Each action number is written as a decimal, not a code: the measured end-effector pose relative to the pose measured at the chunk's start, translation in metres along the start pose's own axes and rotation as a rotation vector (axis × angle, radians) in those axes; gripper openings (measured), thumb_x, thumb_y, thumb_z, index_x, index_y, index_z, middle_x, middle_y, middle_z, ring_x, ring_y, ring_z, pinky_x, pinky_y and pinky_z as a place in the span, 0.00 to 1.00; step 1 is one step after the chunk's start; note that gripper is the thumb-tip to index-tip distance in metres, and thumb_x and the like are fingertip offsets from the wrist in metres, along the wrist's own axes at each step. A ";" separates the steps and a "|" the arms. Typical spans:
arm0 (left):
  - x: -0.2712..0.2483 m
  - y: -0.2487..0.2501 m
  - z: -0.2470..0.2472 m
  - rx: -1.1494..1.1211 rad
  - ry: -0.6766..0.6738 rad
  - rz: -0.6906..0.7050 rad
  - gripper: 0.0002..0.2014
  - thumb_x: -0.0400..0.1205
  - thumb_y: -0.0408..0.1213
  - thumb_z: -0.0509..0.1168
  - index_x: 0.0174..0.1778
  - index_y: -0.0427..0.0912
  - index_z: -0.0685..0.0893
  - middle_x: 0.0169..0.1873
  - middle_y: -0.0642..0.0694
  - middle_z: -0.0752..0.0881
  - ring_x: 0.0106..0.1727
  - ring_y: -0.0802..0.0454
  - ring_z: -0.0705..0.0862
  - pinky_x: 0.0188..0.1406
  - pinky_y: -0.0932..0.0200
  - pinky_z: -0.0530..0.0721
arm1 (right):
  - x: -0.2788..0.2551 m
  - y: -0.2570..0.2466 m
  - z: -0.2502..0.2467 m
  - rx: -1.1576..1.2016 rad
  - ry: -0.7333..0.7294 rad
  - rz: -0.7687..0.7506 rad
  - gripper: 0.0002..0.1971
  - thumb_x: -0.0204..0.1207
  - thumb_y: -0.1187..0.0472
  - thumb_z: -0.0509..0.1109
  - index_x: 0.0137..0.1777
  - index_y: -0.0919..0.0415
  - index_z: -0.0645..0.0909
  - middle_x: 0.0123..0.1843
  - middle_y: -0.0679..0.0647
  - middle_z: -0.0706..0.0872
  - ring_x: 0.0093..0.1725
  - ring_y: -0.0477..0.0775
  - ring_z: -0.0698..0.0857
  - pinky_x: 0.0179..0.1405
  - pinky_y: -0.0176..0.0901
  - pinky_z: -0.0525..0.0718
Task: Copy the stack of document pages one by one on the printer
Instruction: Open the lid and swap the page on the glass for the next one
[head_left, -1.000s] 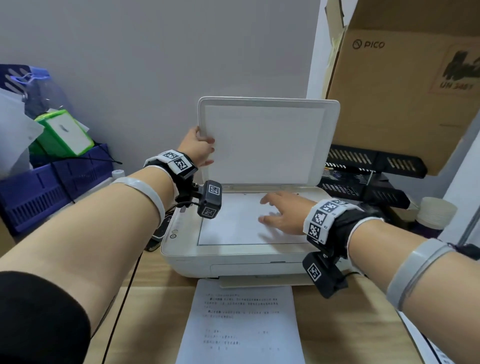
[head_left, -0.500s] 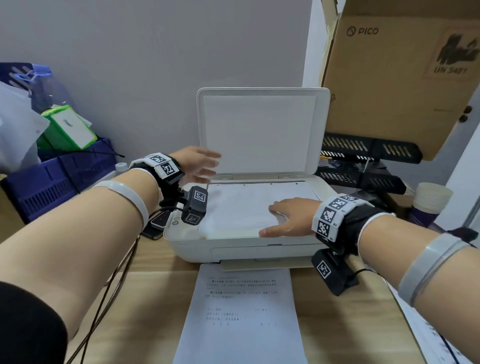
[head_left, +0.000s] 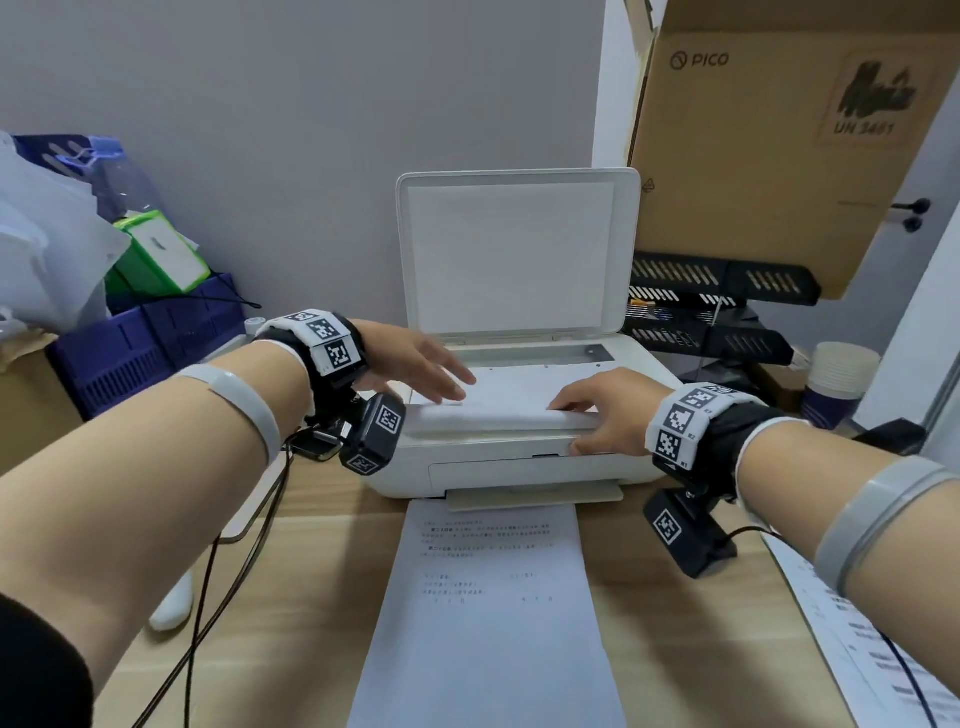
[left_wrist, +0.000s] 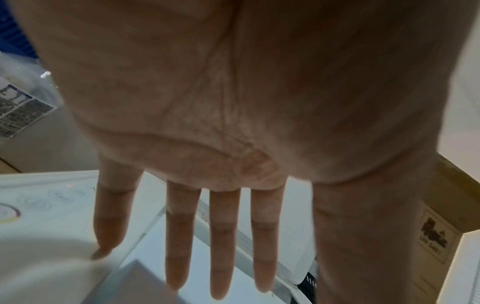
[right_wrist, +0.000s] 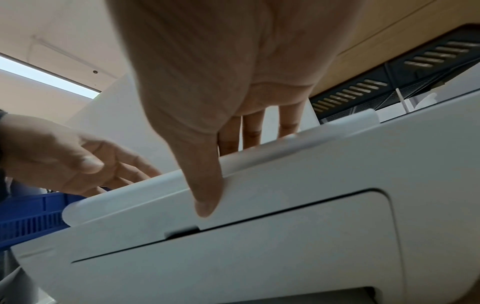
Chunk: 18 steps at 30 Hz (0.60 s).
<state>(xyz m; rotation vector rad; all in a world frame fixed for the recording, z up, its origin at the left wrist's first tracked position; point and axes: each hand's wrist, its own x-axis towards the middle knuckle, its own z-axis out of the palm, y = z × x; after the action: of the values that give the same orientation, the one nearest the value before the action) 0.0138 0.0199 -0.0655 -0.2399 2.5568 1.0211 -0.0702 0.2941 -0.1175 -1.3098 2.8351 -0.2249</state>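
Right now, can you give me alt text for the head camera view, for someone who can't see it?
Two hands reach over a white printer with its lid raised: the left hand flat over a sheet of paper on the scanner bed, the right hand at the sheet's front right edge, thumb on the printer's front. A printed page lies on the wooden desk in front.

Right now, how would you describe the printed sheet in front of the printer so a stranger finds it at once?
Find the white flatbed printer with its lid raised on the wooden desk. Directly below its front output slot lies a white sheet with lines of black text. Unlike the blank-looking page on the glass, it lies flat on the desk, text up.
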 end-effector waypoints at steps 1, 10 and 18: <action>-0.004 0.000 0.000 0.014 -0.019 0.005 0.21 0.78 0.45 0.75 0.67 0.59 0.84 0.64 0.55 0.87 0.68 0.59 0.82 0.60 0.54 0.79 | -0.002 0.001 -0.001 0.005 0.012 -0.004 0.23 0.70 0.45 0.79 0.65 0.45 0.83 0.58 0.42 0.88 0.59 0.46 0.84 0.62 0.45 0.82; -0.016 -0.002 0.005 -0.092 -0.048 0.112 0.28 0.71 0.36 0.80 0.68 0.51 0.83 0.66 0.50 0.85 0.67 0.55 0.83 0.67 0.48 0.82 | -0.024 0.015 -0.032 0.130 0.265 0.091 0.04 0.79 0.55 0.72 0.46 0.51 0.88 0.38 0.47 0.87 0.38 0.51 0.84 0.34 0.41 0.78; 0.008 0.040 0.009 -0.201 0.284 0.415 0.17 0.78 0.38 0.74 0.63 0.41 0.86 0.58 0.47 0.90 0.64 0.45 0.87 0.67 0.50 0.83 | -0.062 0.053 -0.085 0.324 0.473 0.232 0.06 0.82 0.52 0.69 0.55 0.49 0.86 0.41 0.48 0.92 0.44 0.56 0.90 0.47 0.51 0.86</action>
<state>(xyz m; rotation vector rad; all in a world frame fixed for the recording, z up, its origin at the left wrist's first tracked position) -0.0026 0.0547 -0.0496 0.1098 2.8287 1.4931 -0.0765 0.3856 -0.0436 -0.9537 3.0899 -1.0629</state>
